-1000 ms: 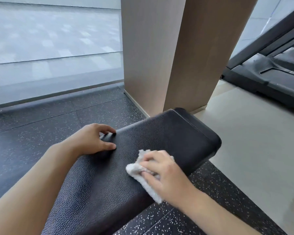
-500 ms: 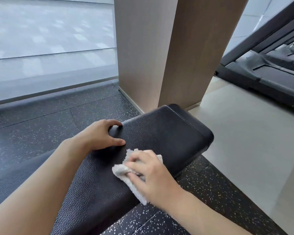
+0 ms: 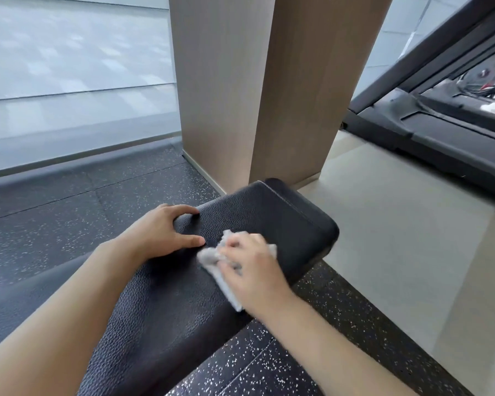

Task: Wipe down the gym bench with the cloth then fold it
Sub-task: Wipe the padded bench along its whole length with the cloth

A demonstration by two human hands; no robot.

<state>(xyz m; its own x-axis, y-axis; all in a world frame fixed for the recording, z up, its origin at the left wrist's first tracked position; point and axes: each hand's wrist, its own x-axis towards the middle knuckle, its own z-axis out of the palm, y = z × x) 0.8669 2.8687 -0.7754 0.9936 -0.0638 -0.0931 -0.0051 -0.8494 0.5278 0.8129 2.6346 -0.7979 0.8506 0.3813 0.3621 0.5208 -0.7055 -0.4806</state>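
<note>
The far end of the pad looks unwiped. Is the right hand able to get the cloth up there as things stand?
Probably yes. The right hand presses the cloth on the bench, and bare pad runs ahead to the far end. The left hand holds the left edge, off to the side.

No readable text, labels, brands, numbers or signs anywhere (treadmill included).

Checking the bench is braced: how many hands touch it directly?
1: the left hand grips the bench's left edge. The right hand presses the cloth on top.
</note>
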